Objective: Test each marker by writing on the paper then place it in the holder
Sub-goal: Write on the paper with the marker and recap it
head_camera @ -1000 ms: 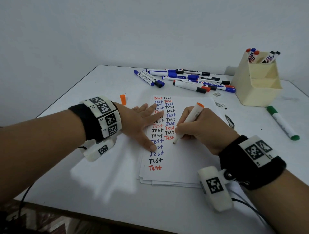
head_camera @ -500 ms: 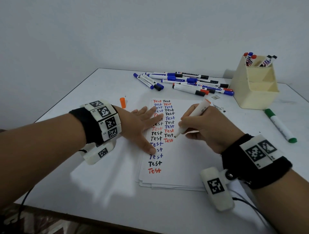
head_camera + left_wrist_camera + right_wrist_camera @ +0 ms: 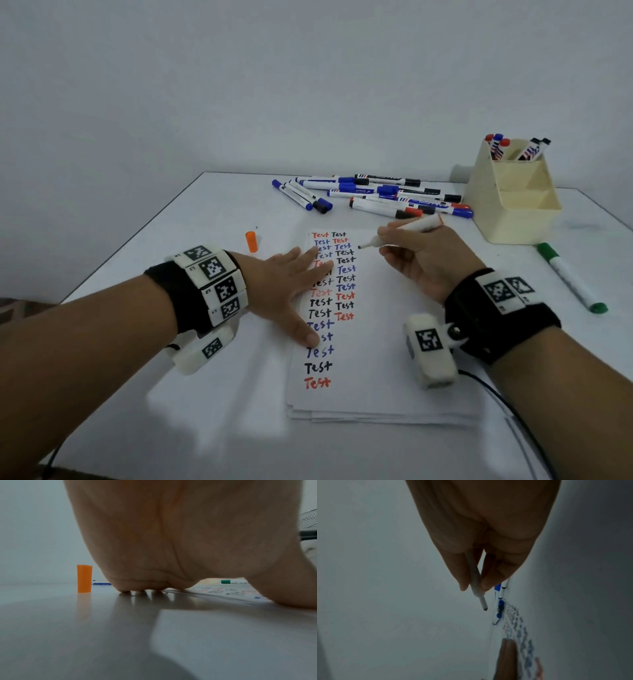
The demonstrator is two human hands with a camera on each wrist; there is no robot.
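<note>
My right hand grips an uncapped white marker with an orange end, lifted off the paper and lying nearly level, tip pointing left. The right wrist view shows the fingers pinching the marker near its dark tip. My left hand lies flat with fingers spread on the left side of the paper stack, which carries two columns of "Test" in red, blue and black. The orange cap stands upright on the table left of the paper, also visible as the orange cap. The cream holder at back right has several markers in its rear compartment.
A pile of several capped markers lies behind the paper. A green marker rests right of the paper, near the holder. The white table has its left edge close to my left forearm. A grey wall stands behind.
My right hand has lifted the marker off the paper and carried it up and away toward the top of the sheet, tilting it nearly level. The left hand stays put.
</note>
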